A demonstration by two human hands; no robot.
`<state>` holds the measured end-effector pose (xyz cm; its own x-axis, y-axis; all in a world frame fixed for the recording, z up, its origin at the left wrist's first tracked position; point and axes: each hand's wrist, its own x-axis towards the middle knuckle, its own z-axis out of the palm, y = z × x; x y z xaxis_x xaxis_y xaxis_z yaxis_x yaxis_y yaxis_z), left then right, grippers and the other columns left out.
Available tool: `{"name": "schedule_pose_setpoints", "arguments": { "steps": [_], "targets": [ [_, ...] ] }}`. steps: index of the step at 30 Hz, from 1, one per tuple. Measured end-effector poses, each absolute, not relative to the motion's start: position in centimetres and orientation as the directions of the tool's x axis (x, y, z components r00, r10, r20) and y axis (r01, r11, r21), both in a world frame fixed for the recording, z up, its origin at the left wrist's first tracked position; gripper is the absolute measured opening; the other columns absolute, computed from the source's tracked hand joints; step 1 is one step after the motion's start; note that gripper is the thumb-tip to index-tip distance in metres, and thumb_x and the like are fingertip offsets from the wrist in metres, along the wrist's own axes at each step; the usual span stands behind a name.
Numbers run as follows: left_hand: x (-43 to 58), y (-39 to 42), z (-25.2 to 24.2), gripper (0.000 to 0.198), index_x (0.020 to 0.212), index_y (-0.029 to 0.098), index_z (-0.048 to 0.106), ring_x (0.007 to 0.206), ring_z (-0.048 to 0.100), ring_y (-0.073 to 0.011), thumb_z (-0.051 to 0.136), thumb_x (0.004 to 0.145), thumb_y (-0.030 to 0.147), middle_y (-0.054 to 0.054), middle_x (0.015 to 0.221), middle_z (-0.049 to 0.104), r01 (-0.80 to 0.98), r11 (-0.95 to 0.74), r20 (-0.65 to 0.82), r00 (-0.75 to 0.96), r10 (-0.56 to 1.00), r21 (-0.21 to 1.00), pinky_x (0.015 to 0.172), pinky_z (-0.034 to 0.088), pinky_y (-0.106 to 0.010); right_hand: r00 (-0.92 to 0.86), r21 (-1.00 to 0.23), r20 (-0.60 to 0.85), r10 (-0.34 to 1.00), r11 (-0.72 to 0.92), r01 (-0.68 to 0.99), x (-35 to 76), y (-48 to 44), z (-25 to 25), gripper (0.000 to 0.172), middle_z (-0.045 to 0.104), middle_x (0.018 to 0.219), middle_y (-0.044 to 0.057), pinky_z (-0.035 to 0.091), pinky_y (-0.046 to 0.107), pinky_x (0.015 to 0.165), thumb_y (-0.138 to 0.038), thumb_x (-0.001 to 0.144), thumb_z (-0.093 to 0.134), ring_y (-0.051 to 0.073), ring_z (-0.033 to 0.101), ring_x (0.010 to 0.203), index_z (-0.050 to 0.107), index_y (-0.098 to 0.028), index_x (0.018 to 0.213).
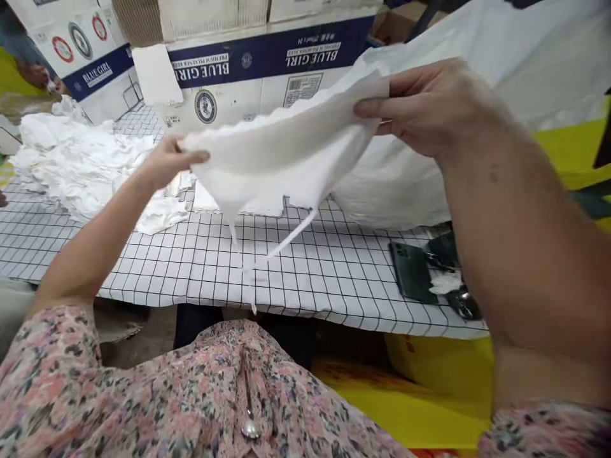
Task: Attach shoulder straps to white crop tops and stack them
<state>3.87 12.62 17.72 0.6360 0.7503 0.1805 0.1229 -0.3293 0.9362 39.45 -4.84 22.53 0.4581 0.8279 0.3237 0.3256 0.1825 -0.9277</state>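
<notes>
A white cloth piece (281, 152) is stretched in the air between my two hands, above a table with a black-grid white cover (305, 273). My left hand (167, 162) pinches its left end, thumb on top. My right hand (429, 105) grips its upper right corner, fingers closed over the edge. Thin white strings (277, 248) dangle from the cloth's lower edge toward the table.
A heap of white cloth pieces (81, 165) lies at the table's left. Cardboard boxes printed "BLUE GIRL" (267, 70) stand behind. A large white bag (405, 184) sits at right. A dark phone (413, 273) and scissors (461, 299) lie near the table's right edge.
</notes>
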Motion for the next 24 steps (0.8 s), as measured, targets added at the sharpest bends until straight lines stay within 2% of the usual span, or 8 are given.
{"name": "schedule_pose_setpoints", "arguments": {
  "steps": [3,6,9,13,16,19,21,24],
  "targets": [
    [5.8,15.8,22.7,0.008,0.091,0.010,0.079,0.084,0.071,-0.0089,0.086,0.088,0.008,0.000,0.089,0.078,0.063,-0.507,0.398,0.540,0.742,0.860,0.093,0.062,-0.031,0.552,-0.932,0.308,0.775,0.131,0.337,40.4,-1.7,23.8,0.021,0.075,0.087,0.002,0.063,0.055,0.092,0.004,0.087,0.076,0.014,0.067,0.072,0.077,-0.017,0.086],
    [6.5,15.6,26.1,0.009,0.084,0.012,0.078,0.069,0.065,-0.0045,0.082,0.090,0.008,0.006,0.075,0.068,0.052,-0.667,0.549,0.523,0.652,0.743,0.080,0.058,-0.024,0.516,-0.892,0.412,0.751,0.218,0.396,41.4,-1.2,24.6,0.013,0.076,0.099,0.002,0.063,0.046,0.087,-0.012,0.091,0.080,0.015,0.066,0.076,0.076,-0.024,0.089],
    [5.2,13.1,25.5,0.011,0.085,0.013,0.078,0.053,0.053,-0.0006,0.080,0.095,0.016,0.007,0.066,0.061,0.127,-0.733,0.590,0.510,0.626,0.668,0.064,0.053,-0.021,0.427,-0.790,0.556,0.713,0.292,0.540,42.6,-3.0,21.9,0.016,0.075,0.098,0.004,0.062,0.045,0.090,-0.033,0.086,0.090,0.018,0.068,0.084,0.076,-0.027,0.088],
    [1.8,9.0,17.2,0.011,0.105,0.018,0.081,0.063,0.069,-0.0080,0.073,0.100,0.022,-0.002,0.084,0.077,0.181,-0.645,0.405,0.646,0.647,0.742,0.063,0.058,-0.026,0.228,-0.636,0.577,0.784,0.257,0.727,42.6,-7.6,12.4,0.022,0.076,0.116,0.011,0.062,0.045,0.088,-0.044,0.090,0.084,0.024,0.072,0.102,0.078,-0.025,0.101],
    [-0.3,6.0,7.8,0.026,0.107,0.025,0.084,0.089,0.078,-0.0170,0.069,0.089,0.013,-0.003,0.102,0.084,0.235,-0.577,0.243,0.738,0.630,0.782,0.081,0.066,-0.035,-0.004,-0.463,0.555,0.832,0.313,0.829,41.1,-11.6,3.9,0.010,0.078,0.105,0.010,0.059,0.051,0.093,-0.029,0.093,0.072,0.027,0.071,0.103,0.081,-0.026,0.096],
    [-1.6,2.9,0.3,0.029,0.102,0.025,0.084,0.096,0.078,-0.0188,0.069,0.082,0.012,-0.001,0.101,0.085,0.282,-0.549,0.141,0.784,0.604,0.787,0.090,0.065,-0.037,-0.105,-0.384,0.531,0.841,0.350,0.854,39.3,-15.4,-2.5,0.026,0.078,0.104,0.009,0.058,0.050,0.087,-0.012,0.086,0.064,0.029,0.067,0.100,0.082,-0.026,0.098],
    [-2.4,0.9,-2.3,0.030,0.103,0.024,0.084,0.097,0.078,-0.0187,0.066,0.083,0.011,-0.002,0.103,0.085,0.299,-0.531,0.102,0.794,0.599,0.793,0.094,0.064,-0.037,-0.143,-0.371,0.506,0.850,0.364,0.854,38.3,-17.8,-4.8,0.034,0.077,0.106,0.009,0.058,0.047,0.084,-0.006,0.084,0.062,0.029,0.064,0.101,0.082,-0.026,0.103],
    [-4.0,-1.5,-2.5,0.039,0.111,0.025,0.083,0.099,0.076,-0.0183,0.059,0.087,0.007,-0.003,0.109,0.085,0.294,-0.606,0.098,0.843,0.529,0.739,0.094,0.062,-0.038,-0.194,-0.358,0.475,0.858,0.390,0.848,37.3,-21.7,-5.6,0.041,0.075,0.109,0.010,0.058,0.045,0.084,-0.004,0.086,0.061,0.028,0.064,0.101,0.079,-0.027,0.115]
  ]
}}
